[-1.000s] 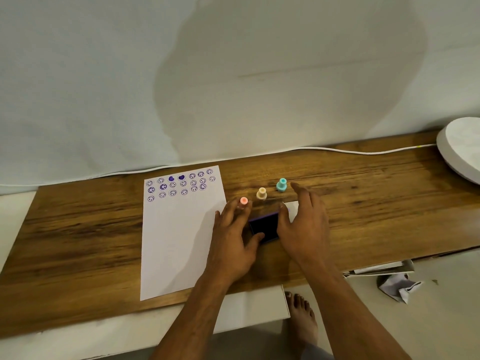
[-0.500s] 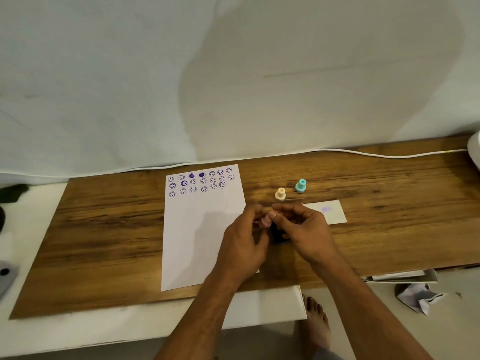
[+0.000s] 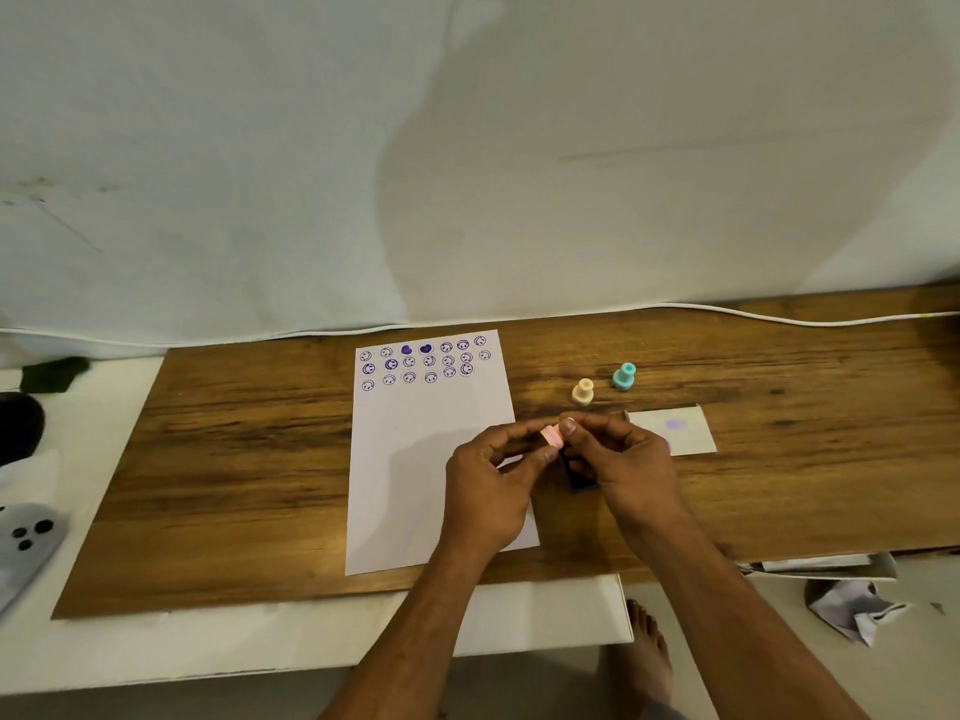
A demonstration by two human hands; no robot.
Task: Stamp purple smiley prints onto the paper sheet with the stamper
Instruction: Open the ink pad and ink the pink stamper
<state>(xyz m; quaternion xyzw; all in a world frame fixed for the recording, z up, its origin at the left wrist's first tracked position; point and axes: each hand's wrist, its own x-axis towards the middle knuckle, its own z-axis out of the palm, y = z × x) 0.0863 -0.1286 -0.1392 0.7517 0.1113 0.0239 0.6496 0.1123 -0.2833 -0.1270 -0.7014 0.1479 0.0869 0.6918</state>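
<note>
A white paper sheet (image 3: 415,459) lies on the wooden board (image 3: 234,459), with several purple smiley and heart prints along its top. Both hands meet just right of the sheet. My left hand (image 3: 493,485) and my right hand (image 3: 623,465) pinch a small pink stamper (image 3: 551,437) between their fingertips, lifted off the board. Under the hands sits the dark purple ink pad (image 3: 577,475), mostly hidden.
A cream stamper (image 3: 583,391) and a teal stamper (image 3: 624,376) stand upright behind my hands. A white slip (image 3: 680,431) with a faint purple mark lies to the right. A white cable (image 3: 779,318) runs along the wall. Crumpled paper (image 3: 852,608) lies on the floor.
The pink stamper left the board and now sits between both hands' fingertips above the ink pad. The view shifted, so everything sits further right in frame.
</note>
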